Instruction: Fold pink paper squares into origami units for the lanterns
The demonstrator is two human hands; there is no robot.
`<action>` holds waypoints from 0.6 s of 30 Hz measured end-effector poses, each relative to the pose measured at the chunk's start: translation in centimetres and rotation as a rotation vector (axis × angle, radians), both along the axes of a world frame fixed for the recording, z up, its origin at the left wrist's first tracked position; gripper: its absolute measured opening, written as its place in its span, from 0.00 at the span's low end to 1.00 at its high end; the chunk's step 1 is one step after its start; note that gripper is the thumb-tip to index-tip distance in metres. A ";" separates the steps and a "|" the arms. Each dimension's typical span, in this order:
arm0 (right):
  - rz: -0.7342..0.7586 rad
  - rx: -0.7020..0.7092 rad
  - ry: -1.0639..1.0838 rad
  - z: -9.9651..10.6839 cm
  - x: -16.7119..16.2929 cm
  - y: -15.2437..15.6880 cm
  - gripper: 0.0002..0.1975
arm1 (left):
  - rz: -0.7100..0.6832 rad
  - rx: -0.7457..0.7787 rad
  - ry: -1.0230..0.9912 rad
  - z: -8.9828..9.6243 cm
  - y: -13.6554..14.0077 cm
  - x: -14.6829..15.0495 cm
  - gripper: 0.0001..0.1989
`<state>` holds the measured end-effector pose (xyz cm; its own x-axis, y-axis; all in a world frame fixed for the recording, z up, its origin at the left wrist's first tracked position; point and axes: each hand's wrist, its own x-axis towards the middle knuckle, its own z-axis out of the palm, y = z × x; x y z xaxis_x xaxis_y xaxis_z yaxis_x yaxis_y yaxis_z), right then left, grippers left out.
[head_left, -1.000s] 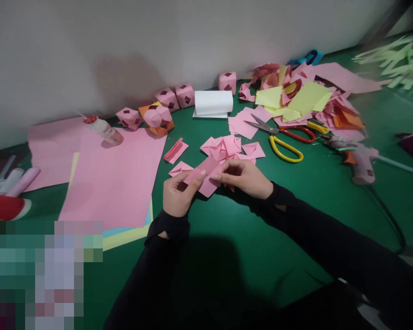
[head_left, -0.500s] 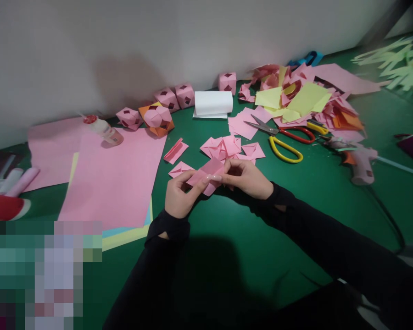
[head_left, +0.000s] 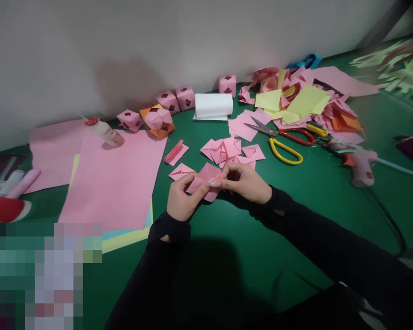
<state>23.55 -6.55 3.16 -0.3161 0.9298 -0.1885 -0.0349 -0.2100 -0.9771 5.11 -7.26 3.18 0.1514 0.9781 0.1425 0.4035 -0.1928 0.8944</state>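
Observation:
A creased square of pink paper is held just above the green table. My left hand pinches it from the left, thumb on top. My right hand grips its right side with thumb and forefinger, the two thumbs almost meeting. Some of the paper is hidden behind the fingers. Right behind it lies a cluster of folded pink paper pieces. Two more folded pieces are to the left, a narrow one and a flatter one near my left fingers.
Scissors with red and yellow handles lie open at right, beside a glue gun. Paper scraps pile up behind. Pink sheets and a small bottle are left. Folded paper cubes and a white card line the wall.
The pink paper has turned slightly and shows more of its face, with a corner pointing up. Both hands stay pinched on it. At far right, a blurred hand appears over the pale paper strips.

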 end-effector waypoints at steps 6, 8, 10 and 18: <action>0.018 -0.008 -0.007 -0.3 0.0 0.1 0.20 | 0.066 0.045 0.042 -0.9 0.1 -0.1 0.13; 0.031 -0.021 0.012 -0.3 0.1 0.2 0.20 | 0.089 0.032 0.034 -0.6 0.0 0.0 0.13; 0.042 -0.037 0.036 -0.3 0.2 0.3 0.19 | 0.117 0.005 0.021 -0.3 -0.1 0.2 0.13; 0.064 -0.042 0.055 -0.5 0.5 0.5 0.18 | 0.099 -0.012 -0.047 -0.2 -0.1 0.2 0.13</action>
<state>24.08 -6.08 2.70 -0.3855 0.8991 -0.2074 -0.0731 -0.2538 -0.9645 5.36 -7.32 3.00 0.0470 0.9896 0.1356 0.3781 -0.1433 0.9146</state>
